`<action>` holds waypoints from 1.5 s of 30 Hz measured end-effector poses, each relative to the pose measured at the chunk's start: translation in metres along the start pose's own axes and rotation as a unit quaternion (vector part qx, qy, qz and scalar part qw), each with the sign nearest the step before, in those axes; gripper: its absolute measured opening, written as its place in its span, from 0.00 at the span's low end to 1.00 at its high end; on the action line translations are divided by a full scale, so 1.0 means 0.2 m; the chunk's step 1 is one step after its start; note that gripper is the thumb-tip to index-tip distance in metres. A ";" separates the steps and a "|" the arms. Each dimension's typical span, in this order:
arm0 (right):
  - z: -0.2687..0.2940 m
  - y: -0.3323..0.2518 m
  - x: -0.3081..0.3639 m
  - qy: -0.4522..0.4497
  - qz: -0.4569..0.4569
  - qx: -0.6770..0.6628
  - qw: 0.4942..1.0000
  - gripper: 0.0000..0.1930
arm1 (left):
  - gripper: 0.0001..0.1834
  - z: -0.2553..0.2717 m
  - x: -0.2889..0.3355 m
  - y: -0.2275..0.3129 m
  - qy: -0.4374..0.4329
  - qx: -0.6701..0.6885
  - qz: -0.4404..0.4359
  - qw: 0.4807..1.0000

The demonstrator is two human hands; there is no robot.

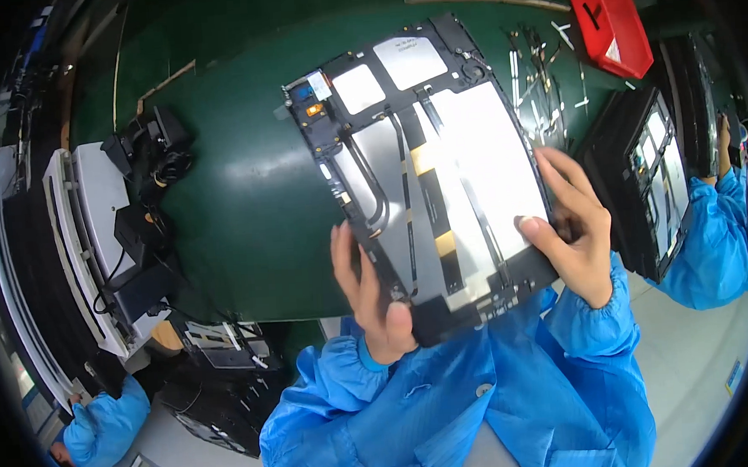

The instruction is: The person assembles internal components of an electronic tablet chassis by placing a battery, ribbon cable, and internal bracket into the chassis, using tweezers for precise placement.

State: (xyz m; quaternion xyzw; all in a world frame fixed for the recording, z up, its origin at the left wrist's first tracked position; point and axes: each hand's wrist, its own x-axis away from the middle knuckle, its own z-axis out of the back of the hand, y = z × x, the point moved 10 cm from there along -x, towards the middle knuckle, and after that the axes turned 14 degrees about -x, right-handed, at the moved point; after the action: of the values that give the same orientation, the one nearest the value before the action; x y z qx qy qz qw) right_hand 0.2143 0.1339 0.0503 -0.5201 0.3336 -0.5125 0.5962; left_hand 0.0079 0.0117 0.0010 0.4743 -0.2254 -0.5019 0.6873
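Between my two hands is an opened tablet chassis (451, 179), a black frame with shiny silver plates, dark ribbon cables and gold-coloured tape strips. It is tilted, its near edge close to my blue smock. My left hand (373, 305) grips the left edge near the lower corner, the thumb at the front. My right hand (575, 231) holds the right edge, thumb on the silver face and fingers along the side. Parts of the fingers are hidden behind the frame.
The green worktable (247, 240) lies beneath. A red plastic bin (610, 27) and scattered thin strips (544, 81) are at the far right. More chassis stand stacked (642, 177) at the right. Black devices with cables (149, 220) sit at the left. Blue-sleeved co-workers (713, 241) are at both sides.
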 end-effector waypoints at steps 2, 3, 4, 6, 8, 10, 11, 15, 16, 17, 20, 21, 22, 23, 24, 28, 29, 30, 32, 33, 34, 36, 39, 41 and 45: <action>0.01 0.00 -0.02 -0.034 -0.026 -0.068 0.997 0.30 | 0.42 0.02 -0.07 0.03 -0.001 0.074 0.049 0.996; 0.00 -0.03 -0.06 -0.034 -0.017 -0.065 0.997 0.30 | 0.42 0.02 -0.10 0.01 0.000 0.141 0.055 0.988; -0.01 -0.03 -0.11 -0.025 -0.032 -0.157 0.987 0.31 | 0.41 0.02 -0.16 0.02 0.002 0.162 0.075 0.984; 0.00 -0.03 -0.21 -0.006 -0.028 -0.245 0.969 0.33 | 0.43 -0.03 -0.33 0.13 -0.058 0.306 0.141 0.940; 0.02 -0.04 -0.30 0.016 -0.019 -0.277 0.961 0.31 | 0.45 -0.07 -0.44 0.18 -0.118 0.356 0.144 0.916; 0.02 -0.06 -0.36 0.024 -0.032 -0.320 0.947 0.29 | 0.48 -0.09 -0.51 0.20 -0.158 0.364 0.111 0.911; 0.03 -0.09 -0.38 0.024 -0.007 -0.294 0.956 0.26 | 0.47 -0.08 -0.55 0.18 -0.154 0.378 0.114 0.906; 0.18 -0.18 -0.32 0.103 0.165 -0.138 0.971 0.13 | 0.42 -0.11 -0.93 0.19 -0.173 0.422 0.109 0.883; 0.19 -0.17 -0.29 0.100 0.144 -0.114 0.978 0.12 | 0.41 -0.12 -1.05 0.15 -0.167 0.394 0.099 0.898; 0.20 -0.17 -0.25 0.098 0.122 -0.089 0.984 0.10 | 0.40 -0.14 -1.17 0.13 -0.162 0.367 0.088 0.912; 0.23 -0.09 -0.17 0.102 0.085 -0.026 0.991 0.08 | 0.38 -0.26 -1.47 0.09 -0.135 0.281 0.074 0.947; 0.25 -0.04 -0.16 0.103 0.070 -0.016 0.992 0.07 | 0.36 -0.33 -1.56 0.07 -0.129 0.263 0.069 0.954; 0.25 -0.02 -0.15 0.091 0.064 0.013 0.994 0.07 | 0.35 -0.38 -1.63 0.05 -0.136 0.288 0.072 0.945; 0.25 0.01 -0.14 0.094 0.065 0.043 0.993 0.07 | 0.35 -0.44 -1.69 0.01 -0.137 0.289 0.083 0.944; 0.26 0.04 -0.13 0.099 0.059 0.063 0.991 0.06 | 0.35 -0.50 -1.74 -0.02 -0.150 0.277 0.087 0.945; 0.24 0.11 -0.12 0.082 0.059 0.127 0.987 0.09 | 0.35 -0.58 -1.83 -0.10 -0.123 0.137 0.060 0.981; 0.23 0.13 -0.13 0.066 0.061 0.159 0.983 0.10 | 0.35 -0.58 -1.82 -0.08 -0.108 0.122 0.035 0.986; 0.22 0.15 -0.13 0.055 0.066 0.189 0.978 0.13 | 0.35 -0.58 -1.81 -0.06 -0.112 0.119 0.034 0.986; 0.20 0.19 -0.16 0.046 0.058 0.192 0.979 0.12 | 0.35 -0.50 -1.75 0.04 -0.100 -0.003 -0.037 0.994; 0.19 0.21 -0.17 0.037 0.051 0.200 0.978 0.12 | 0.33 -0.48 -1.67 0.13 -0.131 0.000 -0.012 0.991; 0.19 0.22 -0.18 0.036 0.051 0.196 0.979 0.12 | 0.31 -0.44 -1.62 0.18 -0.154 -0.002 -0.012 0.988; 0.18 0.23 -0.18 0.033 0.055 0.281 0.957 0.12 | 0.30 -0.36 -1.52 0.20 -0.176 -0.007 -0.011 0.984; 0.16 0.22 -0.18 0.032 0.031 0.319 0.947 0.13 | 0.24 -0.22 -1.31 0.23 -0.165 0.011 -0.010 0.986; 0.17 0.24 -0.17 0.041 0.039 0.295 0.954 0.12 | 0.22 -0.17 -1.10 0.26 -0.167 -0.019 -0.007 0.986; 0.22 0.13 -0.14 0.034 0.098 0.090 0.990 0.10 | 0.18 -0.21 -0.69 0.34 -0.219 -0.017 -0.034 0.975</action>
State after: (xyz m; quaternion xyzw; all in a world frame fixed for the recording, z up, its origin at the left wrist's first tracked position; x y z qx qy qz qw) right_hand 0.2558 0.1723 0.0318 -0.4111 0.3554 -0.4972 0.6764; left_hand 0.0193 0.1579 0.0649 0.3490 -0.3454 -0.6205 0.6114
